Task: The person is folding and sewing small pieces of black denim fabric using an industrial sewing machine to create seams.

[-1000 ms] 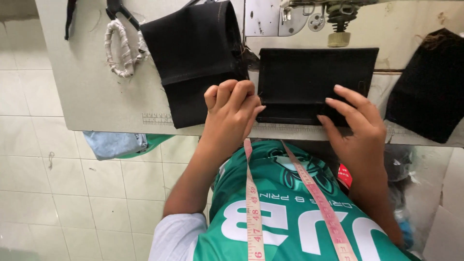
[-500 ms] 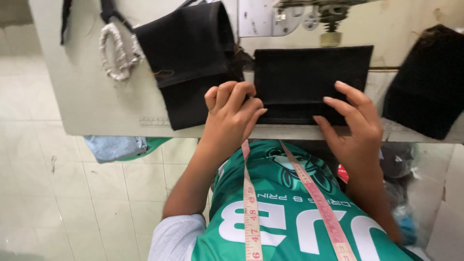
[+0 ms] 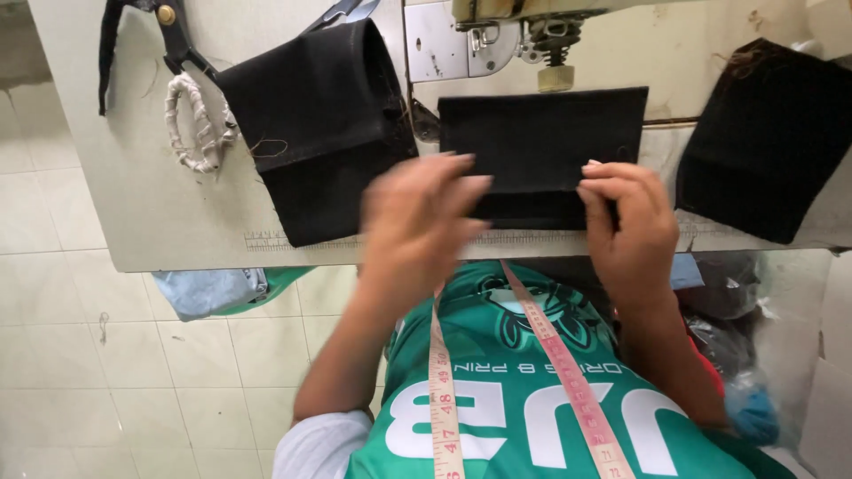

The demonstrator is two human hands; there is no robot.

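Note:
A rectangular black fabric piece [image 3: 541,142] lies flat on the pale sewing table [image 3: 160,222], its far edge just below the sewing machine's presser foot [image 3: 556,71]. My left hand [image 3: 417,222] is motion-blurred, with its fingers stretched flat over the piece's lower left corner. On the lower right edge, my right hand [image 3: 626,222] curls its fingers onto a folded strip of the fabric. A measuring tape [image 3: 444,381] hangs from my neck over a green shirt.
A stack of black fabric [image 3: 319,124] lies to the left, beside scissors with a cord-wrapped handle [image 3: 191,124]. Another black fabric pile [image 3: 763,133] sits at the right. Light blue cloth [image 3: 213,288] hangs under the table edge, above a tiled floor.
My left hand has swung so its fingers point right across the fabric's lower edge. My right hand's fingers have curled in onto the lower right edge. The fabric piece stays in place.

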